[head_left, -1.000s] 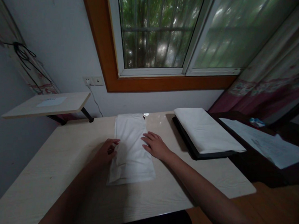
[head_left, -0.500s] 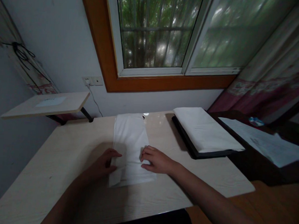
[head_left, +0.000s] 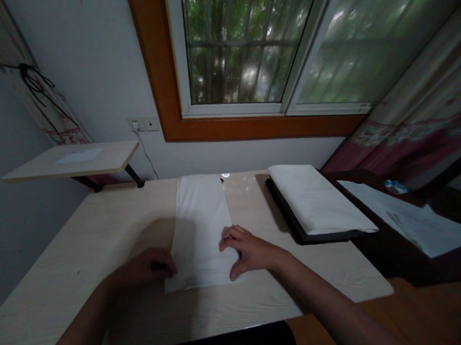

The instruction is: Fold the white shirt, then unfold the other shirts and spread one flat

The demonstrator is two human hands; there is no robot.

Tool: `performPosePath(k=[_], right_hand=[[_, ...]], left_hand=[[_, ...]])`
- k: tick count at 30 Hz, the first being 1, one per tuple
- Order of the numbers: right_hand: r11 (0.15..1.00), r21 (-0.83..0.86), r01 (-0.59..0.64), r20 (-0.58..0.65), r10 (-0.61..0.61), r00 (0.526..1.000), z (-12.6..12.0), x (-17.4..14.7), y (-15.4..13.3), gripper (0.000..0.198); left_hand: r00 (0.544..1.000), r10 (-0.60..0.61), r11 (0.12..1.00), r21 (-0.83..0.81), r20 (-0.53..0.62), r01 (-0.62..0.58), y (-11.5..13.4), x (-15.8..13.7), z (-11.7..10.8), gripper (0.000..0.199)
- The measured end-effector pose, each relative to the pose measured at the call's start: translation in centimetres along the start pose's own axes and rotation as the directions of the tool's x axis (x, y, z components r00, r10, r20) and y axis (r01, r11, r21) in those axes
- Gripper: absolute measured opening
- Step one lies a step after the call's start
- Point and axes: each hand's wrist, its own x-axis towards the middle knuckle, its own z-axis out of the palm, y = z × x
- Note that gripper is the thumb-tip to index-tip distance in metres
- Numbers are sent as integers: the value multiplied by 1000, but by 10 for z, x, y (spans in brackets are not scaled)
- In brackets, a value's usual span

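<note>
1. At far left, a pale patterned fabric curtain (head_left: 68, 134) is gathered with a thin black cord (head_left: 32, 80).
2. Next comes a raised, pale wood-grain shelf (head_left: 113, 158) on dark legs (head_left: 132, 175), a white paper sheet (head_left: 79, 156) flat upon it.
3. Below and right of the shelf spreads the pale wood-grain bench (head_left: 73, 231), which carries the things in use.
4. Of the hands, the left hand (head_left: 154, 265) is bent at the near left corner of the cloth, thumb and forefinger close together; whether they pinch the fabric, I cannot tell.
5. The long, folded white cloth (head_left: 205, 212) lies flat on the bench between both hands, stretching from near the far edge toward the person, with faint creases.
6. The right hand (head_left: 247, 250) rests at the cloth's right edge, fingers curled, thumb spread apart from them, with no grip closed.
7. Farther right, a folded white fabric bundle (head_left: 317, 200) sits on a flat black item (head_left: 284, 214).
8. At far right, a large whitish sheet (head_left: 401, 220) lies on dark furniture (head_left: 372, 262).
</note>
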Motion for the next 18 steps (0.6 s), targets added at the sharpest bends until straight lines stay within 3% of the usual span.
performPosePath(k=[4,6,9,12,15,18], right_hand=[[1000,0,12,-3,-12,1000,-2,0,0,71],[1000,3,19,-19,-19,1000,-3,2,-2,66],[999,29,47,-38,-46,998,-4,9,-4,41],[997,42,62,-69,-59,996,-1,19,-3,31],[999,-45,16,-162,-23,987,5,32,6,32],[982,-174,-78,-248,33,968,11,42,18,23]], left_hand=[[984,-166,982,-85,65,172,3,3,0,29],[980,-199,978,-65,19,200,1,8,-3,33],[963,-164,980,73,-216,184,-6,23,-12,33],[867,-103,968,153,-487,201,-15,45,-23,27],[779,-102,943,190,-619,274,-24,69,-30,25],[734,-52,908,275,-677,317,-31,93,-33,20]])
